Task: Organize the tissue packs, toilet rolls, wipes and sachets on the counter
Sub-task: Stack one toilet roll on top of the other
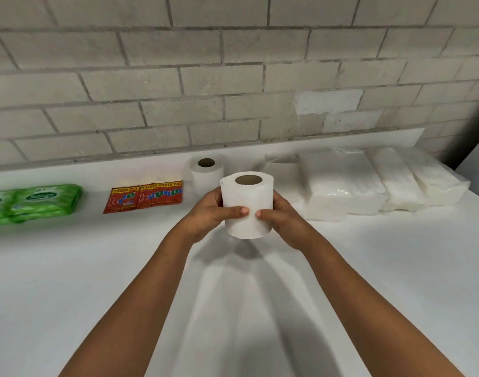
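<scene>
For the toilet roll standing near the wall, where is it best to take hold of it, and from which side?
Grip the standing toilet roll by its curved side wall, probably from the front and above. It stands upright with the core hole facing up. The sachets lie close on its left and the roll held in both hands is just in front, so the fingers should wrap around the upper wall.

Along the back of the counter (69, 281), against the brick wall (232, 77), from left to right: wipes packs (34, 202) stacked at the far left edge; sachets (144, 197) lying flat, well apart from the wipes; an upright toilet roll (204, 172) just right of the sachets; tissue packs (374, 183) side by side at the right end. In front of the upright roll, a second toilet roll (247, 210) raised above the counter, upright, between left hand (205, 216) and right hand (283, 219), thumbs across its near side.
</scene>
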{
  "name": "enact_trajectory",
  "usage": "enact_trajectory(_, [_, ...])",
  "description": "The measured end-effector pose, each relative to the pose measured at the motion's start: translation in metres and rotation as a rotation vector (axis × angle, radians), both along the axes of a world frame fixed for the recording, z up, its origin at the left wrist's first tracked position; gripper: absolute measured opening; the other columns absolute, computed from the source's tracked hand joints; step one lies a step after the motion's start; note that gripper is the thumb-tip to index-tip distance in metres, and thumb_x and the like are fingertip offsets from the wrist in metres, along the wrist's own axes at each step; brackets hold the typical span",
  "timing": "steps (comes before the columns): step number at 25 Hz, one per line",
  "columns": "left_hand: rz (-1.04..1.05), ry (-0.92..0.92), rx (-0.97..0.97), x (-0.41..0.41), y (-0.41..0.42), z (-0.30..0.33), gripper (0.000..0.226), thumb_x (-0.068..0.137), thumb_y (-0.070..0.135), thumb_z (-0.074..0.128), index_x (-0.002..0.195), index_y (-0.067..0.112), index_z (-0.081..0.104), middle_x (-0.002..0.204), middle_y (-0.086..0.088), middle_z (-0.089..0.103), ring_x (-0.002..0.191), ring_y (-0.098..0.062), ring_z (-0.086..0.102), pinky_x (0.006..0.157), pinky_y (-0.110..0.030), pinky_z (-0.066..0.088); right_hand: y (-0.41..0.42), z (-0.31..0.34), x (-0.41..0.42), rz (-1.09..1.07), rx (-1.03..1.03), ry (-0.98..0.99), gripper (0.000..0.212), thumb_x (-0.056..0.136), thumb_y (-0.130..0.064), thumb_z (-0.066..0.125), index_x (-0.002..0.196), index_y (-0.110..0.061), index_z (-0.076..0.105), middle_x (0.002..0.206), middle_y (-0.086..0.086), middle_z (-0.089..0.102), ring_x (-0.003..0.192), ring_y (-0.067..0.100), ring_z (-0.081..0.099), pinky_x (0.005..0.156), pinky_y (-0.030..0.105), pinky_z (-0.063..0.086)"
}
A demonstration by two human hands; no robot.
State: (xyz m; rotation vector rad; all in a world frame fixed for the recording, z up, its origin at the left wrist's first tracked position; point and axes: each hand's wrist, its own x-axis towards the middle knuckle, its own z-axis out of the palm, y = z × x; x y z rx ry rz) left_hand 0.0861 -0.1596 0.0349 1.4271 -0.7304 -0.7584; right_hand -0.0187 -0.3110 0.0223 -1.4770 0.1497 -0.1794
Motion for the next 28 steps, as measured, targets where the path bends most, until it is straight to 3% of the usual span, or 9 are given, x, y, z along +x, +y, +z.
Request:
enact_trajectory(5, [0.073,-0.015,0.043,0.029,0.014,0.002,0.062,0.067,0.021,0.074,0.125,0.021,0.053,0.119,-0.001,0.065,0.111,-0.018,0.061,0.089,-0.029,0.052,0.001,0.002,0.039,0.034,-0.001,0.057,0.057,0.065,-0.017,0.070,0.120,-0.024,0.053,0.115,0.000,0.065,0.107,0.018,0.062,0.084,0.031,0.053])
enact_trajectory(9, [0.132,-0.082,0.113,0.061,0.024,0.003,0.074,0.065,0.025,0.078,0.132,0.016,0.048,0.125,-0.004,0.061,0.115,-0.021,0.057,0.100,-0.042,0.047,0.003,0.006,0.071,0.042,-0.068,0.082,0.066,0.070,-0.010,0.074,0.129,-0.019,0.047,0.126,0.006,0.058,0.115,0.024,0.057,0.094,0.038,0.049])
enact_trajectory(13, [0.133,-0.208,0.187,0.109,0.025,0.015,0.078,0.062,0.028,0.084,0.131,0.025,0.047,0.127,0.006,0.059,0.120,-0.015,0.052,0.093,-0.036,0.048,0.001,0.019,0.114,0.016,-0.255,0.078,0.070,0.071,-0.012,0.079,0.132,-0.018,0.045,0.128,0.001,0.057,0.115,0.019,0.055,0.094,0.037,0.049])
enact_trajectory(16, [0.087,-0.253,0.184,0.143,0.020,0.028,0.069,0.069,0.020,0.081,0.129,0.030,0.048,0.127,0.011,0.059,0.120,-0.009,0.052,0.099,-0.034,0.046,-0.003,0.029,0.149,-0.011,-0.278,0.045,0.070,0.070,-0.007,0.079,0.131,-0.018,0.046,0.124,-0.002,0.057,0.107,0.012,0.056,0.081,0.022,0.052])
enact_trajectory(18, [0.061,-0.281,0.198,0.163,0.012,0.034,0.068,0.073,0.010,0.077,0.132,0.024,0.047,0.128,0.006,0.059,0.121,-0.014,0.052,0.101,-0.037,0.045,-0.007,0.031,0.169,-0.025,-0.282,0.025,0.071,0.070,-0.005,0.079,0.131,-0.018,0.045,0.122,-0.003,0.057,0.103,0.008,0.057,0.071,0.014,0.051])
enact_trajectory(23, [0.081,-0.202,0.188,0.196,-0.015,0.038,0.078,0.061,-0.001,0.069,0.134,0.004,0.042,0.129,-0.018,0.055,0.121,-0.032,0.050,0.103,-0.053,0.040,-0.020,0.022,0.210,-0.096,-0.254,0.024,0.071,0.069,-0.005,0.079,0.131,-0.014,0.046,0.124,0.003,0.057,0.108,0.020,0.057,0.083,0.032,0.053])
enact_trajectory(28, [0.101,-0.142,0.140,0.212,-0.029,0.026,0.078,0.059,0.000,0.062,0.134,0.002,0.042,0.130,-0.021,0.054,0.122,-0.034,0.050,0.106,-0.051,0.038,-0.030,0.009,0.235,-0.134,-0.231,0.052,0.073,0.067,-0.002,0.079,0.131,-0.014,0.046,0.125,0.004,0.058,0.111,0.022,0.056,0.093,0.043,0.050])
